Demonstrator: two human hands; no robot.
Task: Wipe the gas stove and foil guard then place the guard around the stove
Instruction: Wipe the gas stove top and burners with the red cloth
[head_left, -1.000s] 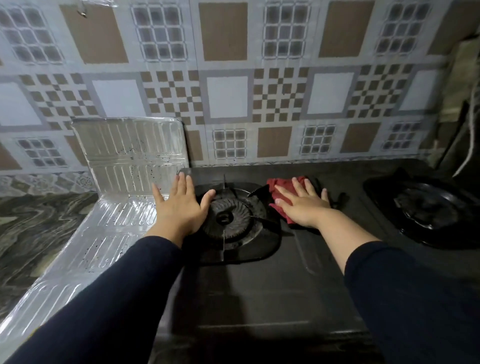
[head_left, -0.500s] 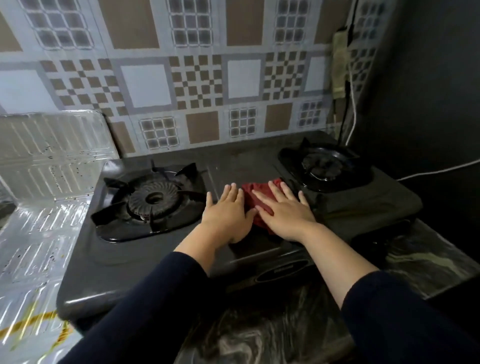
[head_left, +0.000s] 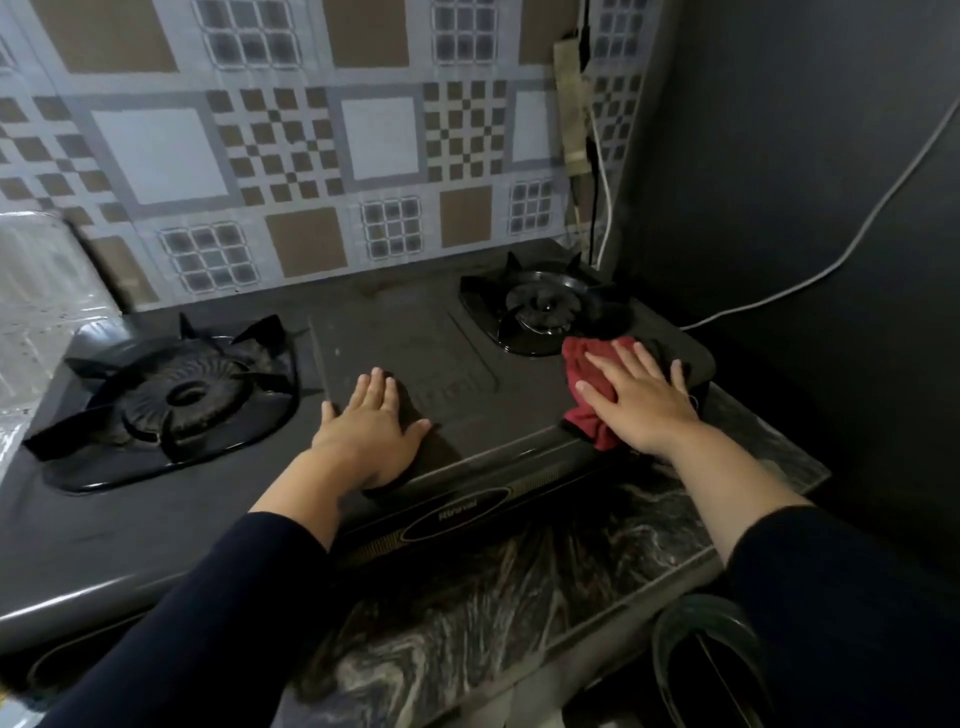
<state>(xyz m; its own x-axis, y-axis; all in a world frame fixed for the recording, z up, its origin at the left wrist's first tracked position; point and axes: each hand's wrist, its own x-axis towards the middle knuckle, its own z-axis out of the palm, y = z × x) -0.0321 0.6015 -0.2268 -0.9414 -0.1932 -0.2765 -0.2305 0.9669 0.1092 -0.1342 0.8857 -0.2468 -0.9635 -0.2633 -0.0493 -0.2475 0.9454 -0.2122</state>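
A black two-burner gas stove (head_left: 395, 338) stands on a marbled counter. My right hand (head_left: 641, 402) lies flat on a red cloth (head_left: 587, 387), pressing it onto the stove's front right corner just in front of the right burner (head_left: 543, 306). My left hand (head_left: 371, 431) rests palm down, fingers apart, on the stove top between the burners, right of the left burner (head_left: 182, 397). The silver foil guard (head_left: 36, 291) is at the far left edge, leaning against the wall beside the stove, mostly out of frame.
The patterned tile wall (head_left: 291, 156) runs behind the stove. A dark wall (head_left: 805, 182) closes the right side, with a white cable (head_left: 810, 280) along it. The marbled counter (head_left: 493, 597) shows in front of the stove. A dark round object (head_left: 701, 654) sits at the bottom right.
My right hand has slid the red cloth rightward from the stove's middle to its front right corner. My left hand stayed near the middle. The view swung right, so less foil guard shows.
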